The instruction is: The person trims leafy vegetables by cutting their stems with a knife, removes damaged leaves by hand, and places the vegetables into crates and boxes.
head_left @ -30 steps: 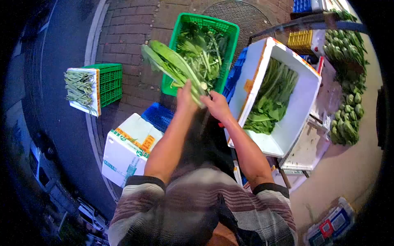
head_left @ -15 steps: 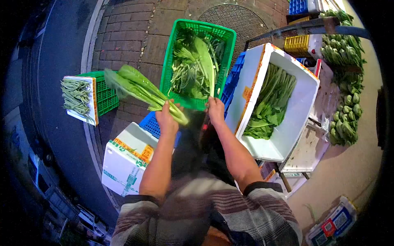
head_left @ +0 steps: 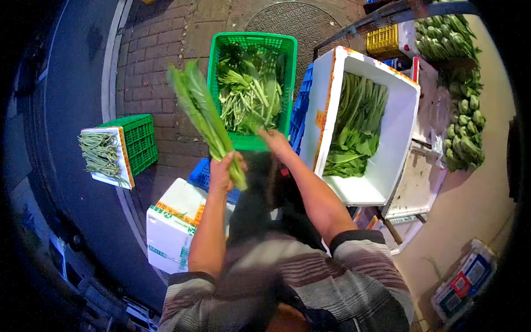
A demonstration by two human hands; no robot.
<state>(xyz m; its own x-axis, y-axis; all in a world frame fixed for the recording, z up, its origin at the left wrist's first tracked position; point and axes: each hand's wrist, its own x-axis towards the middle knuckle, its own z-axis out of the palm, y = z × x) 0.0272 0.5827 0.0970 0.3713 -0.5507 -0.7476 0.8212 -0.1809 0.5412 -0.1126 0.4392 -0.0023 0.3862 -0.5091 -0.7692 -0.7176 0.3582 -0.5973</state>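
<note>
My left hand (head_left: 223, 170) is closed around the pale stems of a bunch of leafy greens (head_left: 203, 113), whose leaves point up and to the left. My right hand (head_left: 275, 143) is over the near rim of a green plastic basket (head_left: 213, 83), its fingers smeared by motion. A blurred green shape lies at those fingertips; whether they grip it is unclear. Inside the basket are loose leaves and cut stalks (head_left: 243, 97), partly blurred.
At right stands a white foam box (head_left: 362, 191) with long leafy greens (head_left: 354, 130). A foam lid with long beans (head_left: 99, 155) leans on a green crate (head_left: 135, 143) at left. Another white foam box (head_left: 168, 227) is near my left forearm. More vegetables (head_left: 464, 133) lie far right.
The bunch in my left hand has swung more upright and nearer to me. My right hand has moved left along the basket's near rim; the long leaf it held no longer shows clearly.
</note>
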